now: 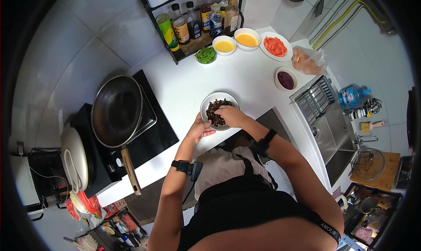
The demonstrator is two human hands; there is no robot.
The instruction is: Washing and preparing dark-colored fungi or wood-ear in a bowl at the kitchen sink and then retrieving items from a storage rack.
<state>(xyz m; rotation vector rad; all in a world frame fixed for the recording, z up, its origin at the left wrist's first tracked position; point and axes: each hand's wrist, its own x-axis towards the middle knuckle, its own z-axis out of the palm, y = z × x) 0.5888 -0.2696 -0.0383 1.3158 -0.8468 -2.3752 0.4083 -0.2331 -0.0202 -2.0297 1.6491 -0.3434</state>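
Observation:
A white bowl (204,107) stands near the front edge of the white counter, holding dark brown strips of food (217,117) that look like wood ear fungus. My left hand (198,130) grips the bowl's rim at its lower left. From the right, my right hand (231,115) reaches into the bowl; its fingertips are down in the dark strips, and whether they pinch any cannot be made out. To the left, a black frying pan (116,111) with a brown handle rests on the cooktop (158,129).
Along the back are chopped greens (206,55), two bowls of beaten egg (224,46) (246,40), a plate of chopped tomato (275,47) and a bag of eggs (307,61). A bowl of dark red food (285,80) sits near the sink (329,132). Bottles fill a black rack (161,37).

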